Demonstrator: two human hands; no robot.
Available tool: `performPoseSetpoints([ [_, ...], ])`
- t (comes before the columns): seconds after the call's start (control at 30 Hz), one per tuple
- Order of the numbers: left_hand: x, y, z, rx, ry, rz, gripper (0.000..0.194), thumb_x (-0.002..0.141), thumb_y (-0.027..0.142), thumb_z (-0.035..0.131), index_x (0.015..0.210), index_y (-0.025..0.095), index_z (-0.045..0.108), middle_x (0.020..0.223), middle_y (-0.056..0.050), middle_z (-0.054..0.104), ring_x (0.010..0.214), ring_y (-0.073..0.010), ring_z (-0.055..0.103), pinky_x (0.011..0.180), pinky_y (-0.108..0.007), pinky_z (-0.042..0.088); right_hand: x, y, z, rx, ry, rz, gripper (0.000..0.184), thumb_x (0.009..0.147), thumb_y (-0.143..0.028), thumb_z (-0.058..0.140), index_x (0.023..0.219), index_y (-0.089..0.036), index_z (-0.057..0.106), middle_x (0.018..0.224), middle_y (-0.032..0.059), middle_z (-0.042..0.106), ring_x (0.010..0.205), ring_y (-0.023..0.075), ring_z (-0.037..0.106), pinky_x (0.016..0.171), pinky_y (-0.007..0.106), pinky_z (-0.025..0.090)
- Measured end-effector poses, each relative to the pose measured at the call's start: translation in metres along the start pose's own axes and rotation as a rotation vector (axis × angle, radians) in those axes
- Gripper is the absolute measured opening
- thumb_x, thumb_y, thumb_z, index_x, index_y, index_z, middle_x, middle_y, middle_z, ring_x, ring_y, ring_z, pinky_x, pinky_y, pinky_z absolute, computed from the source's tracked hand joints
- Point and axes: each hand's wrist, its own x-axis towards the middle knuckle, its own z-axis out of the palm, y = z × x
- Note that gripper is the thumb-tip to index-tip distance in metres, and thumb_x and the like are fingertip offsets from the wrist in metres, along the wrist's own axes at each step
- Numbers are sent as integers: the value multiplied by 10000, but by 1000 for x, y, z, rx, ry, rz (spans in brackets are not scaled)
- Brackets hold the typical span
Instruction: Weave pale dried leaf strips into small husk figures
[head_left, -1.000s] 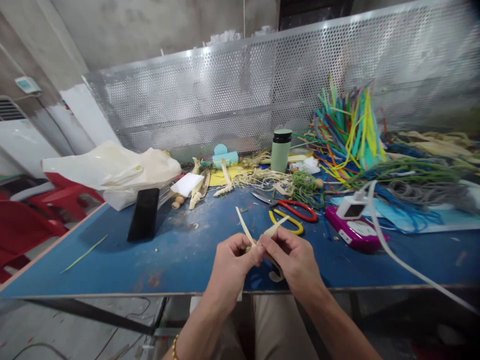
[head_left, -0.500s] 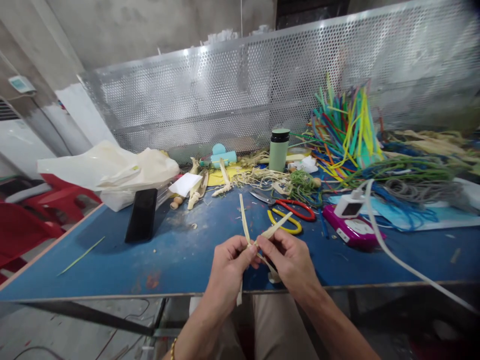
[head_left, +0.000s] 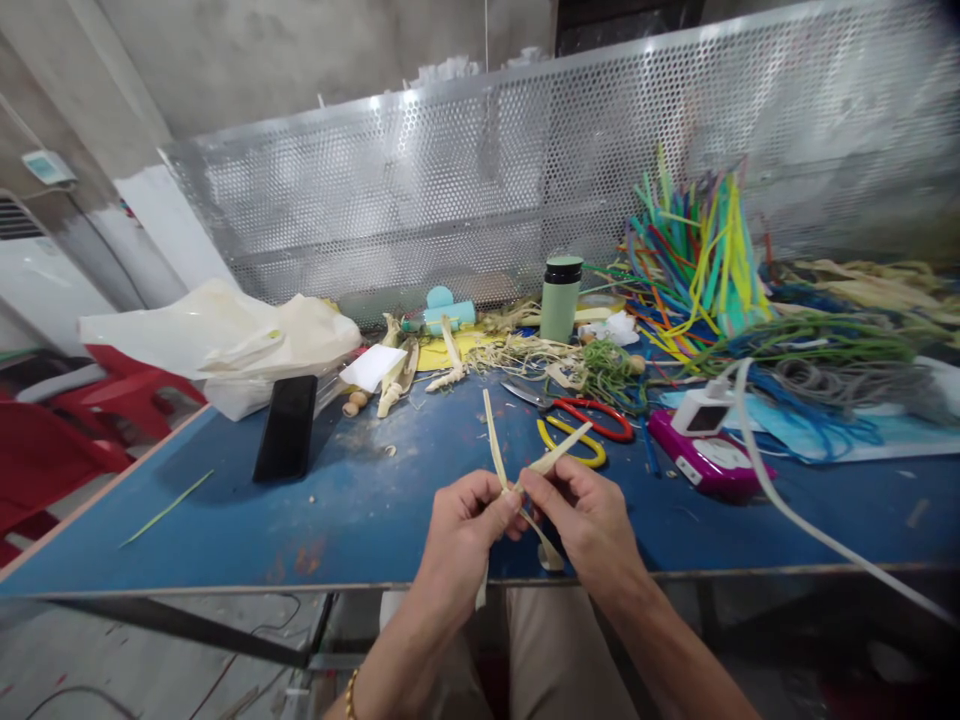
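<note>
Several ends of pale strip [head_left: 493, 435] spread out from where the left hand [head_left: 459, 525] and the right hand [head_left: 596, 515] pinch it closely, probably to prevent loosening.

The left hand [head_left: 463, 525] and right hand [head_left: 589, 515] pinched pale, crossing plant-fibre strips [head_left: 493, 440] over the blue tabletop [head_left: 360, 525]; beyond lay red-and-yellow-handled scissors [head_left: 544, 402], a black smartphone [head_left: 285, 428] farther left.

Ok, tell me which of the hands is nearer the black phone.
Left. The left hand, pinching pale strips, is to the right of the phone, lower in the picture; the right hand is farther right, beyond the left.
</note>
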Motion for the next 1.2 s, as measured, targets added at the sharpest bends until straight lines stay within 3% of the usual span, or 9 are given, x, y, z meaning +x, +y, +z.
performPoseSetpoints([
  [0.1, 1, 4, -1, 17, -14, -13, 269, 792, 367, 689, 683, 130, 622, 636, -29, 629, 599, -112, 527, 612, -232, 405, 2, 1, 1, -12, 2, -6, 325, 854, -446, 598, 685, -169, 577, 604, -10, 564, 561, 117, 493, 534, 239, 404],
  [0.2, 1, 12, -6, 26, -120, -53, 290, 814, 405, 668, 785, 117, 651, 723, -48, 660, 636, -110, 545, 649, -230, 422, 2, -1, 2, -31, 30, -35, 305, 860, -433, 596, 709, -169, 587, 603, -10, 577, 553, 117, 504, 526, 235, 399],
  [0.33, 0, 17, -10, -72, -83, -89, 390, 905, 502, 496, 879, 137, 631, 751, -54, 674, 630, -121, 578, 640, -238, 434, 0, -3, 2, -54, 60, -68, 293, 868, -414, 595, 700, -173, 585, 572, -17, 561, 535, 116, 509, 521, 230, 395],
  [0.4, 0, 17, -8, -42, -79, -85, 400, 894, 511, 509, 827, 133, 625, 725, -52, 666, 623, -123, 580, 639, -242, 440, -1, -3, 2, -59, 61, -84, 284, 872, -405, 589, 706, -174, 589, 578, -14, 570, 540, 120, 520, 530, 232, 404],
  [0.53, 3, 14, -1, 101, -58, -39, 344, 779, 451, 687, 696, 131, 594, 617, -22, 620, 554, -106, 535, 575, -222, 411, -2, -2, 2, -70, 44, -121, 254, 888, -378, 564, 743, -174, 610, 632, 4, 621, 574, 132, 556, 560, 237, 431],
  [0.67, 4, 9, 2, 154, 2, 6, 324, 804, 405, 653, 633, 143, 569, 536, -4, 581, 508, -98, 504, 542, -218, 377, -3, -4, 2, -122, 46, -140, 260, 885, -369, 568, 718, -175, 610, 629, 7, 621, 582, 131, 550, 558, 234, 420],
  [1.2, -2, 2, -3, 152, -13, 44, 280, 854, 306, 593, 617, 159, 556, 555, -7, 602, 545, -113, 523, 600, -237, 394, -2, -4, 1, -98, -5, -25, 324, 864, -409, 583, 639, -177, 556, 553, -15, 549, 518, 111, 481, 507, 225, 385],
])
